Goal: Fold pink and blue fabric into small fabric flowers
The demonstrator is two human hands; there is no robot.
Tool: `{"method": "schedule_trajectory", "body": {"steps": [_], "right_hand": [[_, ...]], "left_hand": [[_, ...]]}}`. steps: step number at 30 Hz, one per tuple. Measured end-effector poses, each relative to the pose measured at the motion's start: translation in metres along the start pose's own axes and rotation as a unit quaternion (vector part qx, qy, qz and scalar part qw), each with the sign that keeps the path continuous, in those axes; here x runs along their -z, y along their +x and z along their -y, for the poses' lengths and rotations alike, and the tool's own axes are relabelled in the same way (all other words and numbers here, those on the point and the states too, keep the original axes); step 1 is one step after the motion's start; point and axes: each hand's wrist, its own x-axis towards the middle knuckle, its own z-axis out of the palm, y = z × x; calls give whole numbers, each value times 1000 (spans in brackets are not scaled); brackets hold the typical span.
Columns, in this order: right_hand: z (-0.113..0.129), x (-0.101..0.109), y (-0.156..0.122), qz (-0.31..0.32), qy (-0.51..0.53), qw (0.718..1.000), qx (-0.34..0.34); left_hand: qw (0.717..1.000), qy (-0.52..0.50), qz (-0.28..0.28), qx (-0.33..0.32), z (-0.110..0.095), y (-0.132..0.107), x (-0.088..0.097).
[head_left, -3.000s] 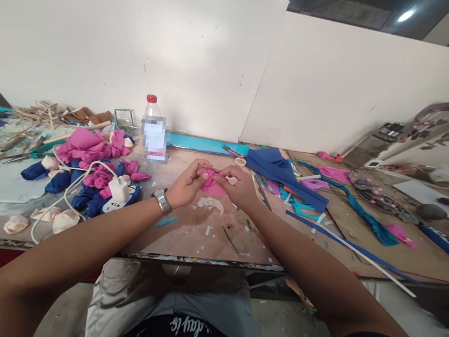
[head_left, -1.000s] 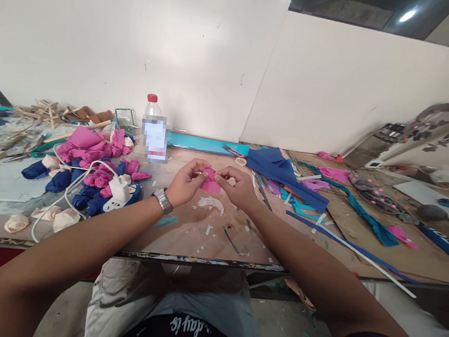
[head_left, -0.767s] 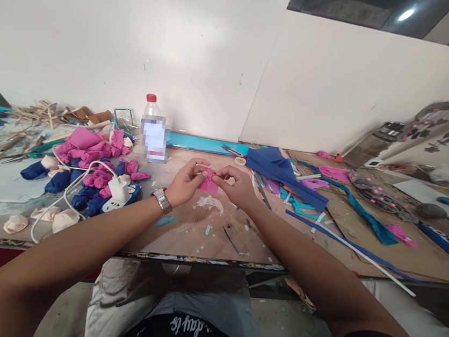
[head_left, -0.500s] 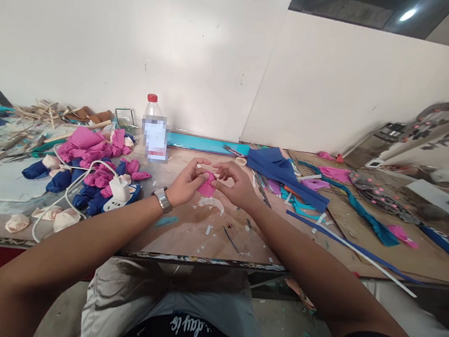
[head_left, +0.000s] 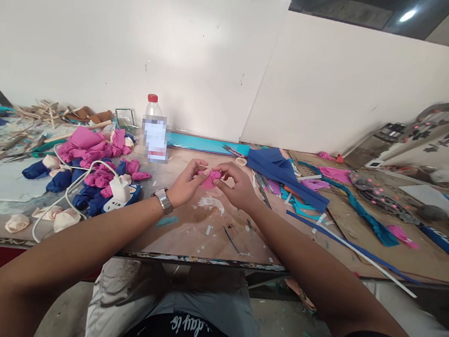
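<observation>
Left hand [head_left: 186, 184] and right hand [head_left: 237, 185] meet above the middle of the worktable [head_left: 184, 235], thumbs and fingertips closed on a small piece of gathered magenta fabric [head_left: 212, 179], which sits between them with a flatter flap hanging below the bunched part. A metal-banded wristwatch [head_left: 163, 200] circles the left wrist. Left of the hands, pink and navy fabric rosettes [head_left: 88, 155] lie heaped around a white plug [head_left: 119, 190] on a power strip [head_left: 113, 207], whose white cord [head_left: 68, 194] loops over the heap; cream rosettes [head_left: 65, 220] lie nearer the table edge. Behind the left hand stands a red-capped bottle [head_left: 154, 109], its label blurred out. Beyond the right hand, folded royal-blue fabric [head_left: 275, 168] lies beside scissors [head_left: 232, 151].
</observation>
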Motion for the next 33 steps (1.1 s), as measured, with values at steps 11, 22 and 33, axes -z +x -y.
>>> {"method": "schedule_trajectory", "body": {"steps": [11, 22, 33], "right_hand": [[0, 2, 0, -111, -56, 992, -35], [0, 1, 1, -98, -57, 993, -19], [4, 3, 1, -98, -58, 993, -20]], "left_hand": [[995, 75, -71, -10, -3, 5, 3], [996, 41, -84, 2, 1, 8, 6], [994, -12, -103, 38, 3, 9, 6]]}}
